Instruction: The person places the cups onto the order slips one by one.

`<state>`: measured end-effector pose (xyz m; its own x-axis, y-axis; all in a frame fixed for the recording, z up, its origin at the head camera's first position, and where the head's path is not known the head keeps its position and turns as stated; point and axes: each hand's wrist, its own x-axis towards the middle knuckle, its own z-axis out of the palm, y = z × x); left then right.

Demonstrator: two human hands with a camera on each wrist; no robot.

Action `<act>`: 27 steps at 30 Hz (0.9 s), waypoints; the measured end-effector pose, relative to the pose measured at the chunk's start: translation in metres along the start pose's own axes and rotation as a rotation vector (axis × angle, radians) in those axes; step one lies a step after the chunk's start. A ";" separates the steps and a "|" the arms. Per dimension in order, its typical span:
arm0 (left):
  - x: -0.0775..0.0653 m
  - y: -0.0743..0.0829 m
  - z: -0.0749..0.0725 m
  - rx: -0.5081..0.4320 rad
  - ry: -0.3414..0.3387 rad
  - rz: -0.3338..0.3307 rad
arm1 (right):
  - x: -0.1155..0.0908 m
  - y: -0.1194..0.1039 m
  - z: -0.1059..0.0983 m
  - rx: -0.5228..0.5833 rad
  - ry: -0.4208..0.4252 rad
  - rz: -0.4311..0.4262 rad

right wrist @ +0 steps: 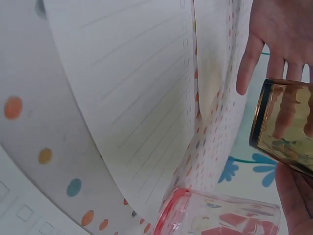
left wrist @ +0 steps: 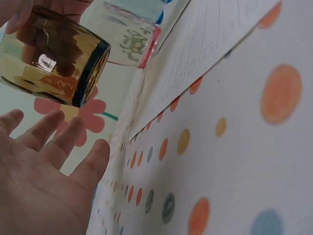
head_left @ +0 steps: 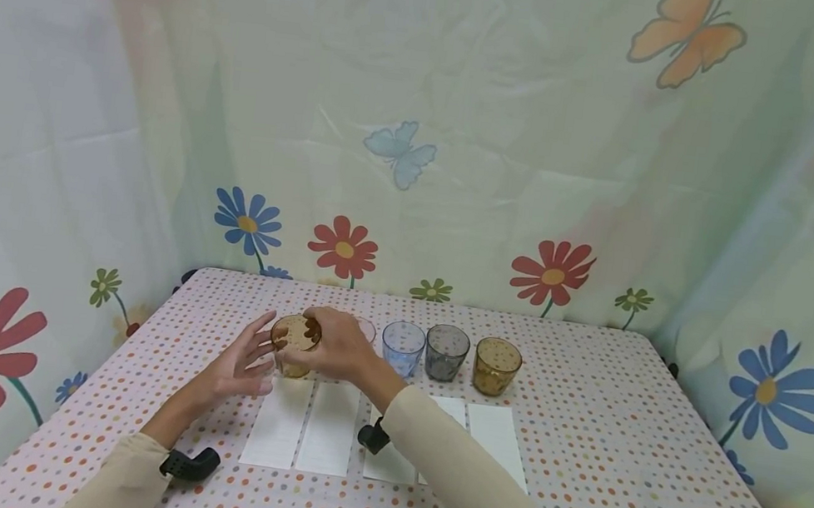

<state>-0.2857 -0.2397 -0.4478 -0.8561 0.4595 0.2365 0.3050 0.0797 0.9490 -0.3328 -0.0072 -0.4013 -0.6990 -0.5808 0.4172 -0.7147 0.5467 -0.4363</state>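
An amber glass (head_left: 295, 332) is in my right hand (head_left: 342, 347), which grips it from its right side above the table. In the right wrist view, part of this hand (right wrist: 292, 198) shows at the amber glass (right wrist: 288, 125). My left hand (head_left: 241, 365) is just left of the glass, fingers spread and nearly straight. The left wrist view shows that palm (left wrist: 44, 181) facing up, with a gap between its fingertips and the amber glass (left wrist: 54, 56). A clear glass with a pink rim (right wrist: 220, 215) stands close by, partly hidden by the right hand in the head view.
To the right, a blue glass (head_left: 402, 346), a grey glass (head_left: 446, 352) and another amber glass (head_left: 496, 366) stand in a row. White paper sheets (head_left: 327, 438) with printed lines lie in front on the dotted tablecloth (head_left: 617, 462). A flowered curtain (head_left: 457, 209) hangs behind.
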 end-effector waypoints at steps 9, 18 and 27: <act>-0.002 0.001 0.000 -0.001 -0.078 0.016 | -0.008 -0.012 -0.001 0.016 -0.077 -0.085; -0.005 -0.002 0.002 -0.057 -0.164 0.017 | -0.016 -0.020 0.008 0.002 -0.150 -0.168; -0.009 -0.003 0.006 -0.037 -0.224 0.027 | -0.026 -0.016 0.011 0.012 -0.187 -0.192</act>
<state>-0.2761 -0.2387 -0.4544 -0.7325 0.6463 0.2139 0.3078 0.0342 0.9508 -0.3026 -0.0076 -0.4136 -0.5332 -0.7749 0.3395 -0.8326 0.4093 -0.3732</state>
